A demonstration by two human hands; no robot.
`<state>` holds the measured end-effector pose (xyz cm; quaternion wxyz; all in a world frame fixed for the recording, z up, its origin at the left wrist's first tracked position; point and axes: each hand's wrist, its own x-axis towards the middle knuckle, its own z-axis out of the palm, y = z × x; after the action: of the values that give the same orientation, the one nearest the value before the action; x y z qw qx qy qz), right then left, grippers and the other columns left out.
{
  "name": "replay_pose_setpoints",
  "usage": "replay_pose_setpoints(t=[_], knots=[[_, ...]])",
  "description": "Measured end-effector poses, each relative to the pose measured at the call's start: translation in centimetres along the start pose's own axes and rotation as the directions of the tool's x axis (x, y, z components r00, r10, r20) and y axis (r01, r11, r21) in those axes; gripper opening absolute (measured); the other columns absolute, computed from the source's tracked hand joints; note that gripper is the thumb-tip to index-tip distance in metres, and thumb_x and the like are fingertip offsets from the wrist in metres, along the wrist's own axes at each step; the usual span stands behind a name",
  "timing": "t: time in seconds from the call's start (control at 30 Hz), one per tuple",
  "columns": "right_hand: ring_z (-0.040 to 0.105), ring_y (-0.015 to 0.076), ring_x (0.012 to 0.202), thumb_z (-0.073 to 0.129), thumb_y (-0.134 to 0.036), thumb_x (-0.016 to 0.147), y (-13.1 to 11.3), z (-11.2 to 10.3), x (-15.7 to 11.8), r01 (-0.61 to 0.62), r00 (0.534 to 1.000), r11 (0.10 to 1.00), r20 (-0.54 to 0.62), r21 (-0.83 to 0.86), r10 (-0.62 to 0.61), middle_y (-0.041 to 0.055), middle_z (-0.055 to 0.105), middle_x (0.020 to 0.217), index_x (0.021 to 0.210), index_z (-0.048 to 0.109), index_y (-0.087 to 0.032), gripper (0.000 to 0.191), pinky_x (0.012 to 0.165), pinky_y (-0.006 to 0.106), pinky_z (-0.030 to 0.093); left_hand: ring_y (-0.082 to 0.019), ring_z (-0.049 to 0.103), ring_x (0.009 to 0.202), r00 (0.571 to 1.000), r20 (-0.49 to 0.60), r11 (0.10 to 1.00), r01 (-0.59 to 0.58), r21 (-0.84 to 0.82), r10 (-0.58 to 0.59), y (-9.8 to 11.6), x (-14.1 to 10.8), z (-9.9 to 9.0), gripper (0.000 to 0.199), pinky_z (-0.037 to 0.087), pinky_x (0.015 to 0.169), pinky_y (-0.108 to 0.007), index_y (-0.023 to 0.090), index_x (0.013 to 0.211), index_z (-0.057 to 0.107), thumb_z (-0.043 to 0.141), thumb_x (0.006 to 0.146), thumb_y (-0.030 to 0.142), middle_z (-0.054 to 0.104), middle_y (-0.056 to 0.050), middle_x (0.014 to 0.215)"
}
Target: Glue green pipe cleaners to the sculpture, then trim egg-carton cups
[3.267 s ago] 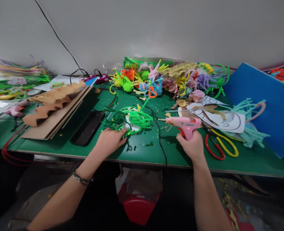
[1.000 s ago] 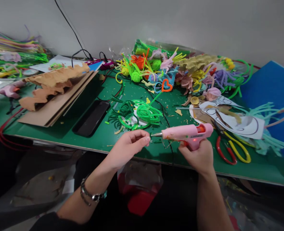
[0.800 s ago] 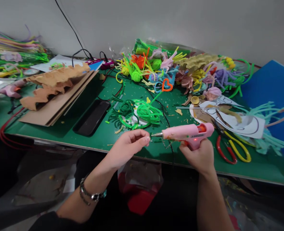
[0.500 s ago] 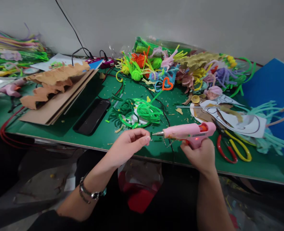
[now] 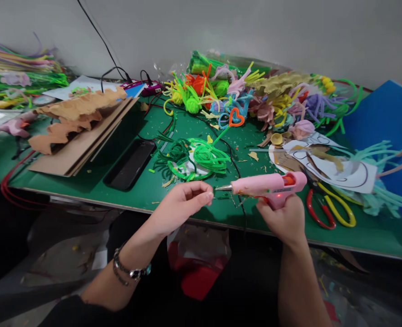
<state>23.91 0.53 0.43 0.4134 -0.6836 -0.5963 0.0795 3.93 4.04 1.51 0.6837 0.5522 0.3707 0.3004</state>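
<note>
My right hand (image 5: 284, 218) is wrapped round the handle of a pink hot glue gun (image 5: 258, 184), whose red light glows. The gun's metal nozzle points left, right by the fingertips of my left hand (image 5: 187, 202). Thumb and forefinger of that hand are pinched on a short dark green piece of pipe cleaner (image 5: 214, 190), mostly hidden by the fingers. Beyond the hands lies a round white base (image 5: 190, 161) with green pipe cleaner coils (image 5: 209, 156) on it. From it an orange pipe cleaner heart (image 5: 237, 118) sticks up on a green stem.
A black phone (image 5: 130, 164) and stacked cardboard (image 5: 81, 145) lie to the left. Red-and-yellow-handled scissors (image 5: 330, 204) rest on the right near paper cutouts (image 5: 344, 172). Coloured pipe cleaners (image 5: 228, 88) crowd the back. A black cable (image 5: 237, 165) runs across the green table (image 5: 190, 218).
Almost nothing differs. Both hands and the glue gun hold their places, with the nozzle still at the left fingertips; the view has shifted very slightly.
</note>
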Motion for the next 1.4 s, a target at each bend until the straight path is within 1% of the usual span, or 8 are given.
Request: replay_pose_setpoints(t=[0.57,0.77,0.87,0.93,1.0,1.07,1.13,1.4], knots=[[0.024,0.0063,0.029,0.046,-0.030,0.053,0.8,0.5,-0.1,0.002,1.000,1.000,-0.027,-0.028,-0.003,-0.0051,0.027,0.031,0.037,0.027,-0.024,0.026,0.030,0.023,0.022,-0.005,0.026,0.046,1.000,-0.019,0.999,0.003,0.052,-0.002,0.0,-0.1,0.1,0.018,0.022,0.044,-0.019,0.017,0.060,0.045,0.052,0.071,0.029,0.034,0.007,0.051],[0.032,0.0079,0.033,0.049,-0.029,0.052,2.5,1.0,0.1,-0.116,0.986,0.992,-0.122,-0.041,0.110,-0.0047,0.034,0.036,0.043,0.032,-0.024,0.020,0.034,0.023,0.028,-0.007,0.036,0.051,0.988,-0.133,0.958,-0.035,0.284,0.076,-0.3,0.2,-0.7,0.015,0.029,0.048,-0.019,0.017,0.066,0.049,0.049,0.073,0.030,0.043,0.005,0.058],[0.033,0.0081,0.035,0.050,-0.031,0.051,3.1,1.1,0.2,-0.188,0.971,0.982,-0.149,-0.003,0.186,-0.0049,0.036,0.038,0.047,0.033,-0.024,0.019,0.034,0.023,0.028,-0.009,0.044,0.056,0.946,-0.229,0.754,-0.022,0.657,0.227,-0.5,0.8,-1.4,0.015,0.034,0.053,-0.021,0.017,0.071,0.054,0.047,0.077,0.029,0.054,0.001,0.065],[0.032,0.0077,0.035,0.050,-0.032,0.050,3.3,1.2,0.2,-0.213,0.965,0.977,-0.151,0.019,0.213,-0.0053,0.035,0.038,0.047,0.033,-0.024,0.020,0.034,0.023,0.028,-0.012,0.050,0.060,0.923,-0.215,0.453,0.052,0.890,0.318,-0.4,1.4,-1.6,0.017,0.034,0.056,-0.023,0.017,0.076,0.059,0.046,0.080,0.027,0.060,-0.002,0.074],[0.032,0.0078,0.036,0.050,-0.032,0.050,3.4,1.2,0.2,-0.218,0.964,0.975,-0.146,0.038,0.221,-0.0052,0.036,0.039,0.048,0.033,-0.024,0.019,0.035,0.023,0.029,-0.016,0.056,0.066,0.929,-0.147,0.135,0.106,0.985,0.340,-0.3,2.0,-1.7,0.020,0.035,0.058,-0.025,0.016,0.081,0.062,0.044,0.083,0.025,0.063,-0.005,0.080],[0.034,0.0085,0.037,0.050,-0.033,0.050,3.5,1.2,0.1,-0.218,0.965,0.975,-0.136,0.052,0.223,-0.0049,0.038,0.040,0.049,0.035,-0.023,0.018,0.036,0.024,0.030,-0.018,0.059,0.071,0.949,-0.085,-0.061,0.109,0.992,0.304,-0.2,2.7,-1.7,0.022,0.036,0.060,-0.027,0.016,0.085,0.063,0.042,0.084,0.023,0.065,-0.007,0.083],[0.035,0.0089,0.037,0.050,-0.033,0.050,3.6,1.1,0.1,-0.223,0.965,0.973,-0.130,0.062,0.229,-0.0048,0.038,0.040,0.050,0.035,-0.023,0.017,0.037,0.024,0.032,-0.019,0.060,0.071,0.966,-0.066,-0.117,0.098,0.988,0.248,-0.2,3.1,-1.5,0.022,0.037,0.061,-0.027,0.016,0.086,0.063,0.043,0.084,0.022,0.066,-0.007,0.085],[0.032,0.0080,0.036,0.051,-0.032,0.049,3.9,0.7,-0.2,-0.236,0.963,0.968,-0.115,0.089,0.245,-0.0057,0.036,0.038,0.048,0.033,-0.024,0.019,0.035,0.024,0.028,-0.020,0.062,0.079,0.940,-0.272,-0.017,0.281,0.959,0.206,-0.4,4.2,-0.3,0.020,0.037,0.056,-0.025,0.020,0.081,0.065,0.047,0.078,0.026,0.068,-0.004,0.085]])
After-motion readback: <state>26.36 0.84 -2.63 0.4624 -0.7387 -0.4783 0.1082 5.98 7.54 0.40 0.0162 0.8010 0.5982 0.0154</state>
